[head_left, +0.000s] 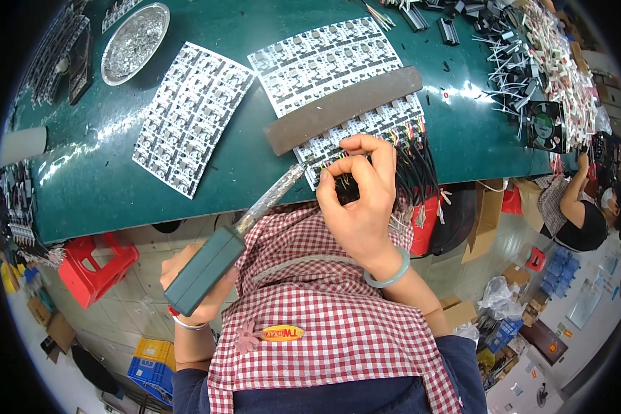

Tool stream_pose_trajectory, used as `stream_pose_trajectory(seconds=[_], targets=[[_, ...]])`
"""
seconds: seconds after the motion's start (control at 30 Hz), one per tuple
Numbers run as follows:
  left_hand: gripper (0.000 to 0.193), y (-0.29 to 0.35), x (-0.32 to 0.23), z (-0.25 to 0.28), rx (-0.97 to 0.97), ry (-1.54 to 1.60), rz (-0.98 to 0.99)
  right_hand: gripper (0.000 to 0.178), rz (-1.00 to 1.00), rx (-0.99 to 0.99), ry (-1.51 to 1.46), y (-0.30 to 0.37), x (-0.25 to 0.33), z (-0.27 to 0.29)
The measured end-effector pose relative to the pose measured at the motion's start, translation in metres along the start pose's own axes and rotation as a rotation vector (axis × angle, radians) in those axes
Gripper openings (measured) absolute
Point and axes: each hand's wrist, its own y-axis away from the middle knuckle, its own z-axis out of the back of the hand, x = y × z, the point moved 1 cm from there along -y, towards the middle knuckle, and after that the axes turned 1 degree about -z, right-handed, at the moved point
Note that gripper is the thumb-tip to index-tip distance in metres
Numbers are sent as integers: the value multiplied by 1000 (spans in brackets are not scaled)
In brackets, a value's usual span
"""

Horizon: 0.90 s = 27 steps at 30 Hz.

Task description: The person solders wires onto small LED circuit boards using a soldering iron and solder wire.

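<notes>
My left hand point(217, 295) is closed around the dark green handle of a soldering iron point(207, 269). The iron's silvery barrel slants up and right, its tip at the lower left edge of a white circuit board panel point(324, 52). Over that panel's near edge, my right hand point(366, 207) has thumb and index finger drawn together close to the tip; what they pinch is too small to make out. Black cables point(421, 165) with coloured wire ends run along this edge and hang past the table's front. A flat brown bar point(345, 107) lies across the panel.
Another board panel point(193, 117) lies left on the green table point(255, 186), near a metal dish of silvery bits point(135, 44). Piled cables point(559, 76) and a small fan point(545, 126) are at right. A red stool point(98, 269) stands below; a co-worker point(573, 207) sits far right.
</notes>
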Motion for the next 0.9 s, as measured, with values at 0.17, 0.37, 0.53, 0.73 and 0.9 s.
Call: stream_pose_trajectory(seconds=[0.17, 0.37, 0.53, 0.73, 0.9], targets=[[24, -13, -10, 2, 109, -102, -75, 16, -30, 61, 59, -7, 5, 4], [24, -18, -11, 2, 159, -117, -59, 15, -27, 100, 77, -11, 7, 6], [25, -19, -8, 1, 167, -96, -39, 15, -50, 119, 50, -11, 6, 8], [25, -18, -5, 2, 195, -95, -56, 15, -63, 135, 54, -11, 8, 8], [25, -16, -2, 4, 213, -78, -39, 14, -63, 139, 50, -11, 8, 9]])
